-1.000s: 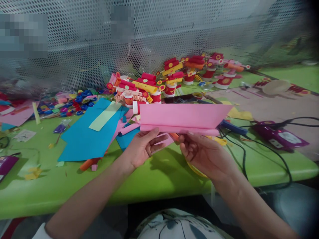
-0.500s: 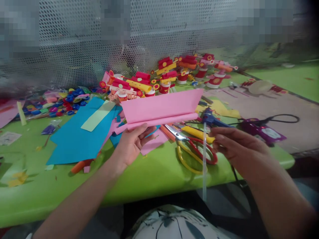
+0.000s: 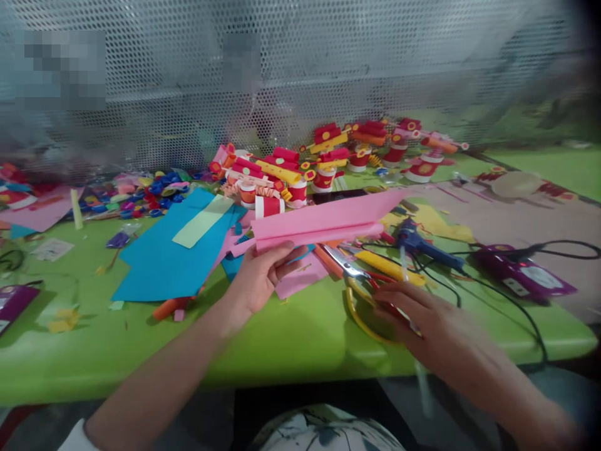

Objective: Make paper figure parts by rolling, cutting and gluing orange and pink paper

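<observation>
A sheet of pink paper, its near edge rolled into a tube, is pinched at its lower left by my left hand. The sheet is held up above the table. My right hand lies over the red handle of a pair of scissors, fingers stretched to the left and somewhat blurred; whether they touch the handle I cannot tell. The scissors rest on the table with one red and one yellow handle loop. Behind my right hand a clear glue stick sticks out from the blue glue gun past the table edge.
Blue paper sheets with a pale green strip lie left on the green table. Red, yellow and pink paper models stand behind. Coloured bottle caps are heaped at back left. A purple box with black cable lies right.
My right hand has moved down and left, from beside the glue stick onto the scissors' handles. My left hand still holds the pink paper, now tilted flatter. The camera view has shifted.
</observation>
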Available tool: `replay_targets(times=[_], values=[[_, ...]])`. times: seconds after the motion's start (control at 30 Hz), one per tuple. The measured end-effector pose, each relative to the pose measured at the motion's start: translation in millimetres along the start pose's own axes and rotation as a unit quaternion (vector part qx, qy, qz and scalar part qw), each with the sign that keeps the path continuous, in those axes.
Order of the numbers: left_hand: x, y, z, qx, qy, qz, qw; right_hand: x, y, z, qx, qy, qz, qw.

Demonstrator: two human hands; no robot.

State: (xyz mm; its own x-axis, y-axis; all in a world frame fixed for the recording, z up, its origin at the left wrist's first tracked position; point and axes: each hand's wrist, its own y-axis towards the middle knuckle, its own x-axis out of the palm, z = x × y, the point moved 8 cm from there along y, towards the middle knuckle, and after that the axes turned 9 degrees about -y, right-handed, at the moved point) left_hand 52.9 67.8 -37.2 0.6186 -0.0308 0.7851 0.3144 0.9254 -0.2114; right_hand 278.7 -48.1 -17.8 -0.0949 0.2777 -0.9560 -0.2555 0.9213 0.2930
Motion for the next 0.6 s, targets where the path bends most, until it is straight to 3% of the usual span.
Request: replay_targets(times=[0.13, 0.3, 0.5, 0.6], values=[[2.0, -0.5, 3.2, 0.004, -0.003, -0.011, 1.0, -1.6, -2.6, 6.0, -0.017, -0.127, -0.003, 0.992], [2.7, 0.1, 3.2, 0.011, -0.008, -0.023, 1.0, -0.2, 1.0, -5.5, -0.051, -0.182, -0.005, 0.982], [0.6, 3.2, 2.8, 0.009, -0.003, -0.02, 1.0, 17.6, 3.3, 8.1, 0.016, -0.121, -0.069, 0.99], [-0.2, 4.1, 7.9, 0.023, -0.011, -0.01, 1.0, 12.2, 3.0, 28.5, 0.067, -0.055, -0.074, 0.993]])
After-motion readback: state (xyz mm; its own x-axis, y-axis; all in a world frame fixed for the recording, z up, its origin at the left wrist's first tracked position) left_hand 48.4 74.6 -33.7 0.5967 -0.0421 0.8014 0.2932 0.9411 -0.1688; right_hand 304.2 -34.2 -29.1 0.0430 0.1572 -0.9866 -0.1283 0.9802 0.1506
